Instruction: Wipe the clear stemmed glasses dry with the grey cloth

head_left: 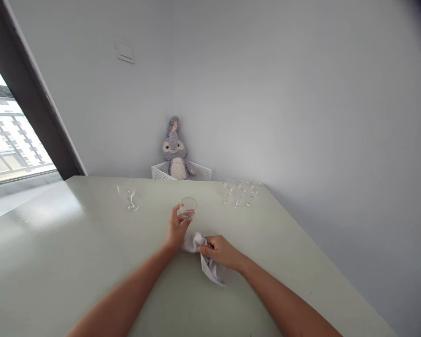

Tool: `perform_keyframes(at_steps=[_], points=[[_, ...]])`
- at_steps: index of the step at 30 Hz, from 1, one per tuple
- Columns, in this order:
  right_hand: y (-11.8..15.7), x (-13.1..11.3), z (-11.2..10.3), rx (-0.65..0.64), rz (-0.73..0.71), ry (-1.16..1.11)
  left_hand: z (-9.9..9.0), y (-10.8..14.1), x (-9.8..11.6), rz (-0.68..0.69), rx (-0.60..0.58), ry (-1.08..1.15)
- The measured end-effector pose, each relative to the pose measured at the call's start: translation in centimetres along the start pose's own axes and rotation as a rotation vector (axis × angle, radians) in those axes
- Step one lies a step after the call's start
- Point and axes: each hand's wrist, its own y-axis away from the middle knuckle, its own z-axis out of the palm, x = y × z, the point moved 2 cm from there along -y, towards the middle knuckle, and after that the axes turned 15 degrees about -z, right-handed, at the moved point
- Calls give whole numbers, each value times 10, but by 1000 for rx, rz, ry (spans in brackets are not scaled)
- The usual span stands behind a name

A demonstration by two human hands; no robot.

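Note:
A clear stemmed glass is held around its bowl and lower part by my left hand, its rim facing up and toward the camera. My right hand pinches a crumpled white cloth just below and to the right of the glass. Part of the cloth hangs down over the pale green table. Cloth and glass look apart, though the gap near my left wrist is hard to judge.
One clear glass stands on the left. Three more glasses stand together at the back right. Behind the far edge, a grey plush toy sits in a white perforated basket. A wall borders the table's right side.

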Motion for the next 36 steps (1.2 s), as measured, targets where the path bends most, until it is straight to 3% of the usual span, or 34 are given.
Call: perform_keyframes(at_steps=[3,6,9,13,20,24,29,36], points=[[3,-12,-8,1,-227,341,-5,-4,2,-16,5,84],[2,-11,-17,237,-210,469,2,0,-1,-42,-75,112],[-2,1,-17,405,-113,303,17,9,-7,-60,-196,84],[-10,17,-5,447,-53,66,35,20,-15,-121,-332,55],[-14,39,5,510,38,-140,36,13,-34,-112,-431,42],[-14,46,5,529,36,-135,34,10,-40,-76,-412,-16],[-10,53,-12,622,116,-92,31,10,-39,-38,-332,-86],[-8,84,-55,859,218,-197,32,12,-34,-81,-340,-137]])
